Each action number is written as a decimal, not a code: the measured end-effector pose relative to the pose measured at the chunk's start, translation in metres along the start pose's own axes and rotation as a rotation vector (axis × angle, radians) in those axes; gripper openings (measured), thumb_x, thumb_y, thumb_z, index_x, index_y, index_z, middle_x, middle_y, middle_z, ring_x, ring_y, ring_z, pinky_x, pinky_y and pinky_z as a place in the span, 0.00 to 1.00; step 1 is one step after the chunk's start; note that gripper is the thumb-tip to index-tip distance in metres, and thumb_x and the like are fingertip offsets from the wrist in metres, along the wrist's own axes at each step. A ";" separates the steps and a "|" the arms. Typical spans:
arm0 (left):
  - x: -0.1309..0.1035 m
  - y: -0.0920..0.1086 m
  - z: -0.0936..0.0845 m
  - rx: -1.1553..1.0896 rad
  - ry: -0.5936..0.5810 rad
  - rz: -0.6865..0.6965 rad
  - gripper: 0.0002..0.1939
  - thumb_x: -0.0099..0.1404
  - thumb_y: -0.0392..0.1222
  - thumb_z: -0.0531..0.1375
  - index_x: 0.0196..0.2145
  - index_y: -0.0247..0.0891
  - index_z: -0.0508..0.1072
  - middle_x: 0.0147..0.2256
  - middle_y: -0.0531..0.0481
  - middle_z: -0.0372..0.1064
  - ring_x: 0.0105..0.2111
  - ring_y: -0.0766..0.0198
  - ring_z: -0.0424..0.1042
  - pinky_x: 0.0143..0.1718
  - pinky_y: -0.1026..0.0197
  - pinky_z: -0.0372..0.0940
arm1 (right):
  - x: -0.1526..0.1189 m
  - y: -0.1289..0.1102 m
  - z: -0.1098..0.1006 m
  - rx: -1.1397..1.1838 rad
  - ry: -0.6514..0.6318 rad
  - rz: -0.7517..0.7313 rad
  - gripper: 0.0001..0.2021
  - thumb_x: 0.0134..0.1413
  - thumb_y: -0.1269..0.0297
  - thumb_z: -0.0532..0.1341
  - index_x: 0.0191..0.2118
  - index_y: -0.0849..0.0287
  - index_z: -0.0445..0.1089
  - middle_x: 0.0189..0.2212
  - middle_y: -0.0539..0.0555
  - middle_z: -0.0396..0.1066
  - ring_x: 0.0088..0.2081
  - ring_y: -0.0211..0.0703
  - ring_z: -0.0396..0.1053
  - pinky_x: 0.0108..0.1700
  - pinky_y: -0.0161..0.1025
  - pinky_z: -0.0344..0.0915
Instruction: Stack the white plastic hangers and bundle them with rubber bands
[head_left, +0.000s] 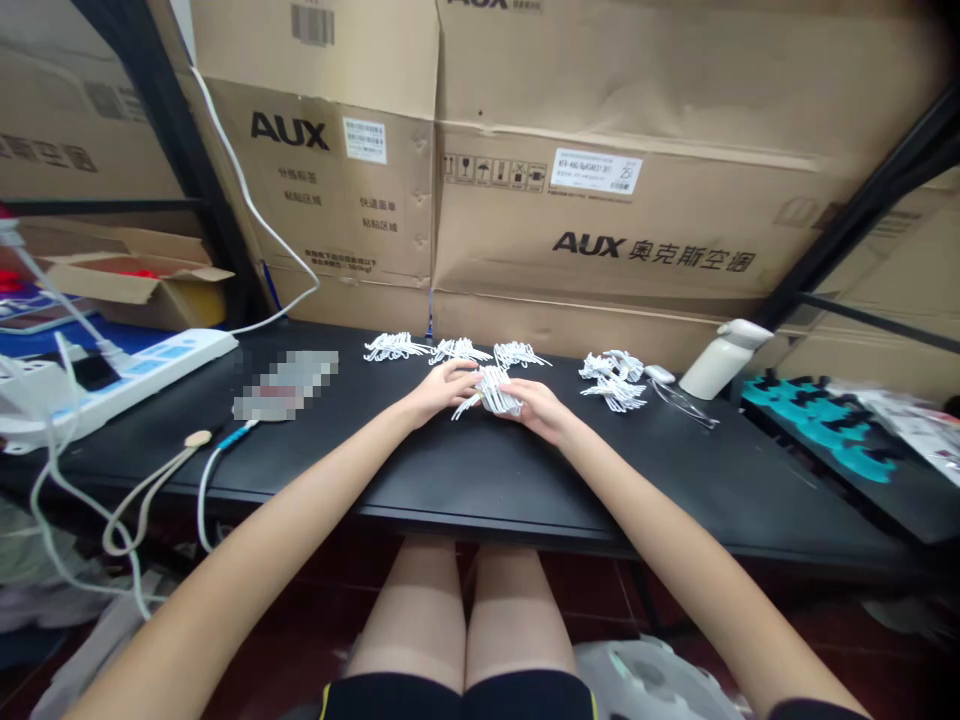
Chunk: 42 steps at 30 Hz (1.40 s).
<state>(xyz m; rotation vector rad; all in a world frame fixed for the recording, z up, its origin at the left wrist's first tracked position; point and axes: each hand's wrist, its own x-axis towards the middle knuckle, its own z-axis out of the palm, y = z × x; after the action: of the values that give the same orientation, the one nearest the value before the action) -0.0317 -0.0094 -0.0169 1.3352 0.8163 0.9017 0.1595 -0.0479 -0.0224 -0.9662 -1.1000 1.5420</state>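
Both hands meet at a bundle of thin white strands (496, 390) just above the black table. My right hand (538, 408) grips its right side, fingers closed round it. My left hand (444, 389) is at its left end, with fingers curled against it and loose strand tips poking out below. Behind the hands lie similar white bundles in a row: one at the left (394, 346), one in the middle (457, 350) and one at the right (517, 353). To the right of my hands, more white bundles (615, 392) lie close together.
The black table (465, 480) backs onto large cardboard boxes (600, 220). At the left are a white power strip (180, 352), a blurred-out flat object (289, 385) and a cable (202, 490). At the right stand a white bottle (721, 362), glasses (686, 405) and teal parts (817, 425).
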 end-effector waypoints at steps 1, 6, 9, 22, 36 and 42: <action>0.000 0.001 -0.001 0.010 0.009 0.009 0.25 0.54 0.51 0.67 0.46 0.37 0.68 0.43 0.42 0.73 0.40 0.58 0.75 0.43 0.55 0.69 | 0.000 0.001 0.000 0.035 0.013 -0.002 0.10 0.44 0.67 0.68 0.36 0.63 0.75 0.33 0.56 0.76 0.35 0.42 0.73 0.38 0.39 0.72; 0.000 0.003 -0.005 0.080 0.034 -0.009 0.25 0.53 0.57 0.66 0.41 0.36 0.72 0.47 0.39 0.72 0.46 0.53 0.73 0.42 0.55 0.69 | 0.003 0.000 -0.002 0.174 0.124 -0.015 0.09 0.43 0.71 0.67 0.34 0.63 0.74 0.32 0.56 0.76 0.34 0.42 0.73 0.41 0.41 0.71; -0.001 0.003 -0.005 0.106 -0.014 -0.041 0.27 0.48 0.53 0.70 0.41 0.34 0.73 0.41 0.39 0.75 0.40 0.53 0.76 0.39 0.54 0.71 | 0.005 0.000 -0.005 0.193 0.166 -0.028 0.07 0.45 0.70 0.65 0.35 0.62 0.73 0.32 0.54 0.76 0.33 0.41 0.73 0.41 0.40 0.70; 0.000 0.006 -0.007 0.141 0.061 0.022 0.27 0.50 0.59 0.66 0.40 0.35 0.75 0.40 0.41 0.74 0.39 0.55 0.75 0.32 0.60 0.70 | 0.006 0.000 -0.005 0.080 0.184 -0.119 0.12 0.39 0.70 0.68 0.35 0.63 0.74 0.34 0.56 0.76 0.35 0.44 0.73 0.41 0.43 0.72; 0.000 0.008 -0.009 0.212 0.025 0.010 0.27 0.51 0.59 0.65 0.40 0.36 0.71 0.39 0.42 0.75 0.37 0.58 0.75 0.31 0.62 0.69 | 0.014 -0.084 -0.119 -0.906 0.516 0.015 0.06 0.41 0.66 0.65 0.27 0.64 0.73 0.27 0.55 0.73 0.32 0.42 0.70 0.32 0.34 0.66; 0.001 0.005 -0.010 0.226 -0.004 0.000 0.27 0.50 0.59 0.65 0.40 0.36 0.71 0.38 0.42 0.76 0.36 0.57 0.75 0.30 0.61 0.69 | 0.021 -0.083 -0.130 -1.104 0.495 0.159 0.06 0.42 0.66 0.65 0.28 0.64 0.74 0.25 0.55 0.73 0.27 0.39 0.69 0.28 0.33 0.64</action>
<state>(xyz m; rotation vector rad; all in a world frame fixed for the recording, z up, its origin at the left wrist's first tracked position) -0.0408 -0.0040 -0.0130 1.5318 0.9358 0.8244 0.2991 0.0065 0.0197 -2.0645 -1.5142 0.6233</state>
